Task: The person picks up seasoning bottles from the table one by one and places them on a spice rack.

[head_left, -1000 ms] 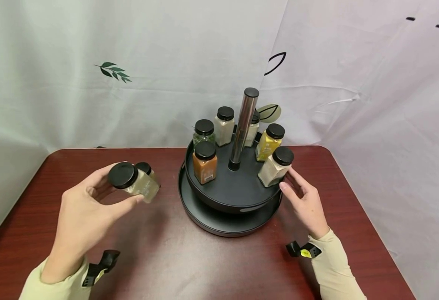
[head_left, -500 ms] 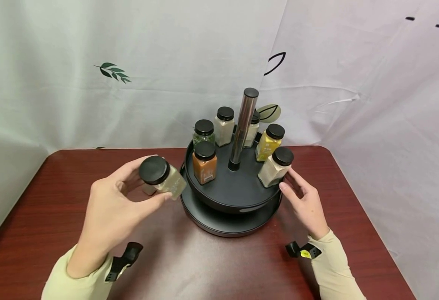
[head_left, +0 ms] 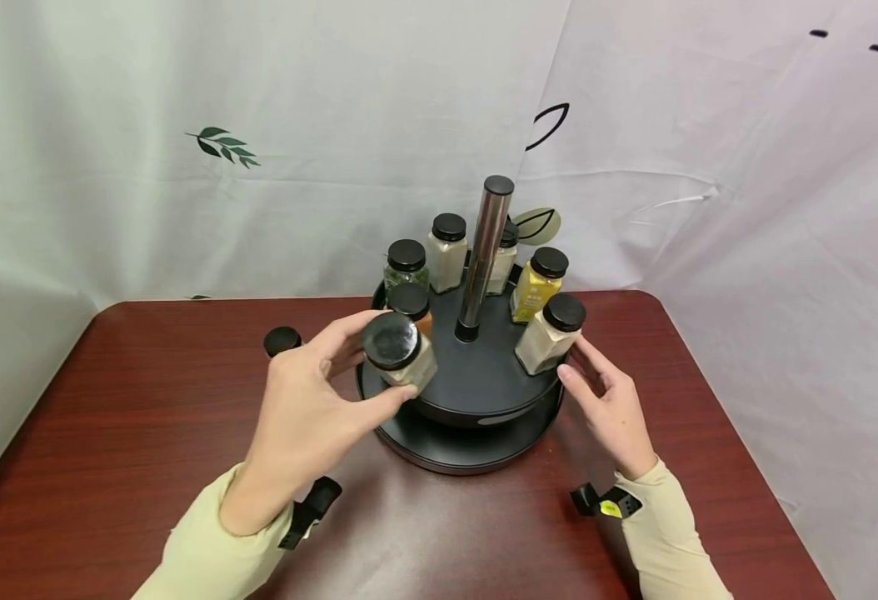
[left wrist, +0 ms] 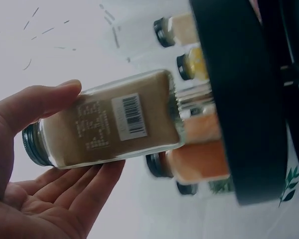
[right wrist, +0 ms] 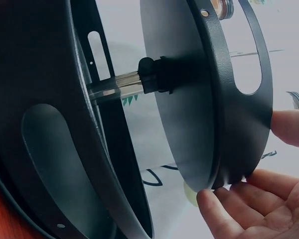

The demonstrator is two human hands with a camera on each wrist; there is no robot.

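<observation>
In the head view my left hand (head_left: 304,408) holds a glass spice jar (head_left: 420,371) with a black lid between thumb and fingers. Filled with beige powder, the jar (left wrist: 104,124) shows a barcode label in the left wrist view. It is raised near the front left rim of a black two-tier turntable rack (head_left: 476,407), partly covering an orange spice jar (head_left: 411,302) behind it. My right hand (head_left: 611,421) holds the upper tier's rim at the right, thumb and fingertips against the edge (right wrist: 239,149), beside a jar of pale powder (head_left: 546,343).
More black-lidded jars stand around the upper tier: green herbs (head_left: 406,268), pale powder (head_left: 446,258), and yellow (head_left: 534,292). A metal post (head_left: 484,258) rises from the middle. Another jar's lid (head_left: 282,340) shows behind my left hand. Pale cloth (head_left: 334,125) hangs behind the table (head_left: 162,417).
My left hand has carried the spice jar rightward from the table's left side to the rack's front left edge. My right hand and the rack have stayed in place.
</observation>
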